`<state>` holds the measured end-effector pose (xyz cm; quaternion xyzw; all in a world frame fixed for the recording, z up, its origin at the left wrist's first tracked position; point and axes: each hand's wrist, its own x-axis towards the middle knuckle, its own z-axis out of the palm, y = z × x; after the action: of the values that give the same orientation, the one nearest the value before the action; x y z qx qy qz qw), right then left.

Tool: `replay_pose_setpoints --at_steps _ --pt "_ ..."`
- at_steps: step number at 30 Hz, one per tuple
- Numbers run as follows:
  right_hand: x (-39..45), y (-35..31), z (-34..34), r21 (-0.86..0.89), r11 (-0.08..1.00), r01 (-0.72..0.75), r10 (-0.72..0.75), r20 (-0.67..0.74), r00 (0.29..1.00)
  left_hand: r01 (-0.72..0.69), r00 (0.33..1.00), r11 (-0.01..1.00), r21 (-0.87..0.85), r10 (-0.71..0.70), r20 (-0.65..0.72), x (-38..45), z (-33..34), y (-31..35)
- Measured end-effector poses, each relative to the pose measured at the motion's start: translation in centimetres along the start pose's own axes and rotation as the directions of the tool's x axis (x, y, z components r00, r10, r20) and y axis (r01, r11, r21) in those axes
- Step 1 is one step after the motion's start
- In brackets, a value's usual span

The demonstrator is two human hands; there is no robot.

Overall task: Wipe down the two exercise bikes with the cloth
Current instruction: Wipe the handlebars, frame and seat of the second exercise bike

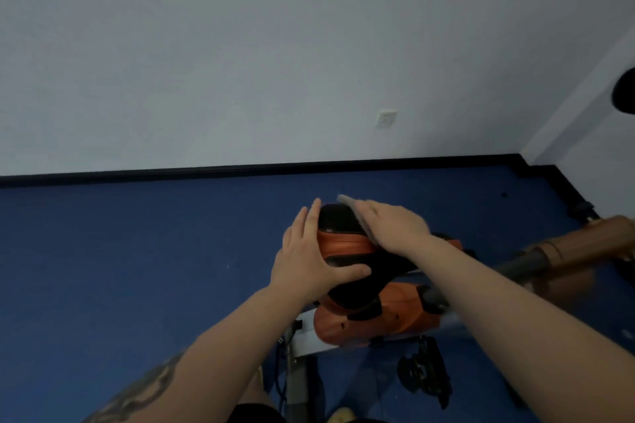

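An exercise bike stands right below me, its black and orange saddle at the centre of the view and its orange body underneath. My left hand lies flat against the saddle's left side, fingers spread, thumb across the black padding. My right hand presses a grey cloth onto the top of the saddle; only the cloth's far edge shows past my fingers. A brown handlebar grip reaches in from the right.
Blue carpet covers the floor up to a black skirting board and a pale wall with a socket. A black pedal hangs low on the bike's right. The bike's grey frame post is below.
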<state>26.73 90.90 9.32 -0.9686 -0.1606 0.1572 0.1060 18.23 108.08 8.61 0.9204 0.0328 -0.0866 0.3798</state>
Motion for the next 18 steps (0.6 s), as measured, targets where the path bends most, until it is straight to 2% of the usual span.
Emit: replay_pose_setpoints --at_steps 2,4,5,7,9,10,12,13,15,16,18 --pt "-0.8 2.1 -0.7 -0.153 0.982 -0.115 0.128 0.077 0.989 -0.070 0.997 0.993 0.096 0.072 -0.017 0.3 0.0 0.1" --pt "-0.1 1.6 -1.3 -0.152 0.966 -0.208 0.228 0.130 0.965 -0.092 0.995 0.984 0.152 0.097 -0.026 0.7 -0.1 0.2" --pt "0.2 0.2 -1.2 -0.124 0.969 -0.215 0.229 0.121 0.966 -0.100 0.994 0.980 0.171 0.105 -0.019 0.8 -0.2 0.3" --pt "0.5 -2.9 0.4 0.022 0.986 -0.164 0.165 -0.050 0.985 -0.132 0.991 0.969 0.208 0.135 0.000 1.0 -0.4 0.3" --pt "-0.7 -4.3 1.5 0.148 0.986 -0.080 0.119 -0.278 0.953 -0.173 0.985 0.948 0.268 0.174 0.021 1.2 -0.6 0.2" --pt "-1.8 -3.6 1.7 0.151 0.988 -0.045 0.095 -0.346 0.933 -0.183 0.983 0.937 0.298 0.178 0.044 1.6 -0.9 0.3" --pt "-3.9 0.0 1.6 0.179 0.976 -0.125 0.186 -0.380 0.906 -0.202 0.977 0.924 0.325 0.167 0.132 2.9 -1.4 1.1" --pt "-4.9 2.2 1.5 0.199 0.950 -0.239 0.299 -0.373 0.878 -0.250 0.962 0.905 0.343 0.194 0.190 4.0 -1.6 2.0" --pt "-6.0 5.2 1.5 0.298 0.834 -0.465 0.548 -0.336 0.766 -0.407 0.898 0.844 0.350 0.301 0.320 6.2 -1.2 4.3" --pt "-5.9 5.2 1.6 0.354 0.792 -0.497 0.602 -0.322 0.731 -0.465 0.861 0.822 0.330 0.332 0.386 6.9 -0.8 5.3" --pt "-5.4 3.1 2.9 0.270 0.829 -0.489 0.558 -0.415 0.718 -0.581 0.782 0.729 0.362 0.377 0.496 7.6 -0.1 6.2"
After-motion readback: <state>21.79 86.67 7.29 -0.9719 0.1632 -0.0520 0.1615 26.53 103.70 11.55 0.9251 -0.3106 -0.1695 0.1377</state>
